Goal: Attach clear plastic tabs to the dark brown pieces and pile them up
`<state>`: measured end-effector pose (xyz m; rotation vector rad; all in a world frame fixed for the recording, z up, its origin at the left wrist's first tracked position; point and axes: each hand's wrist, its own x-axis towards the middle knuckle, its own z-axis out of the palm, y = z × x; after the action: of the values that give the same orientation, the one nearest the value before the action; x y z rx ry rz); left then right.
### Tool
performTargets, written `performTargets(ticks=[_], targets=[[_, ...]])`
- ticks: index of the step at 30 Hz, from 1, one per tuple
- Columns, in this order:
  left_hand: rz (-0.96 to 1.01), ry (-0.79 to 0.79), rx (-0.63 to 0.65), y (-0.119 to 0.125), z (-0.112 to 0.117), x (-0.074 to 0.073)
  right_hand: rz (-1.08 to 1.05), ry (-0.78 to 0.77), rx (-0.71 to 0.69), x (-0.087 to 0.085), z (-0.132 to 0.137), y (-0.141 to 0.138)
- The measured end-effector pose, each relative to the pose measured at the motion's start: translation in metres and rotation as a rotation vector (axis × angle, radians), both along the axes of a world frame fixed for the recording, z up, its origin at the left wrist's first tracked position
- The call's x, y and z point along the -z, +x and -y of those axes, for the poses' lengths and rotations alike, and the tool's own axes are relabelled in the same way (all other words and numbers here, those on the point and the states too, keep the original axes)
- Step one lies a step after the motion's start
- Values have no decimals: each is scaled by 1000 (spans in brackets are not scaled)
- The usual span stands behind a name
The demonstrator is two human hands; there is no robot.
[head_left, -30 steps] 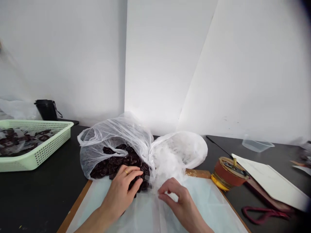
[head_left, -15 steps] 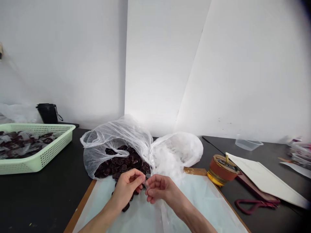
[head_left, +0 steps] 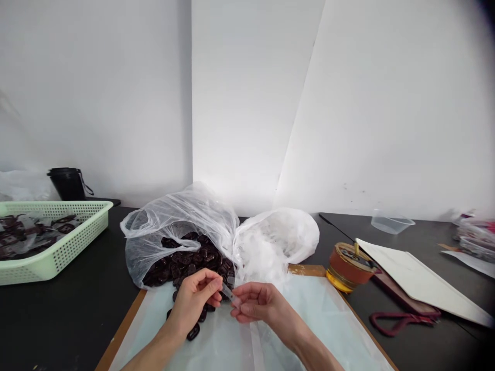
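Between my two hands stretches a small translucent plastic strip (head_left: pixel 229 294). My left hand (head_left: pixel 193 299) pinches its upper left end between thumb and finger. The lower right end is in the pinched fingers of my right hand (head_left: pixel 260 303). Just behind my left hand, many glossy dark brown oval pieces (head_left: pixel 207 253) spill from a clear plastic bag (head_left: pixel 181 208), and a few lie on the pale blue sheet (head_left: pixel 309 319) below. To the right of that bag sits a second bag (head_left: pixel 284 232), filled with small translucent white pieces.
On the left stands a light green basket (head_left: pixel 83 238) of dark pieces with clear strips, with a black cup (head_left: pixel 66 184) behind it. To the right are a round amber tape dispenser-like object (head_left: pixel 350 267), dark red scissors (head_left: pixel 398 324), a white notebook (head_left: pixel 421 283) and a clear tub (head_left: pixel 391 222).
My hands have drawn slightly apart, and the translucent strip now shows stretched between them. The whole view has shifted a little, so things appear further left.
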<state>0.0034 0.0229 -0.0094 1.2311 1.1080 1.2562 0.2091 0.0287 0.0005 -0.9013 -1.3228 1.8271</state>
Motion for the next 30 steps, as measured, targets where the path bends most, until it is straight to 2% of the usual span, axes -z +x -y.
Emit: performTargets(ticks=[4, 8, 14, 16, 19, 25, 30], targets=[[-35, 4, 38, 0, 1, -2, -20, 13, -40, -3, 3, 2], [-109, 71, 77, -2, 2, -5, -36, -4, -35, 7, 5, -10], [-237, 164, 85, -10, 1, -11, -52, 48, 116, 18, 6, -24], [-247, 168, 80, -11, 1, -12, -50, 52, 147, 19, 6, -24], [-241, 168, 122, -8, 3, -12, -53, 64, 121, 17, 8, -25], [-251, 165, 142, -3, 6, -8, 28, 207, 107, 14, 16, -28], [-270, 165, 153, -5, 6, -9, -94, 131, 136, 21, 13, -31]])
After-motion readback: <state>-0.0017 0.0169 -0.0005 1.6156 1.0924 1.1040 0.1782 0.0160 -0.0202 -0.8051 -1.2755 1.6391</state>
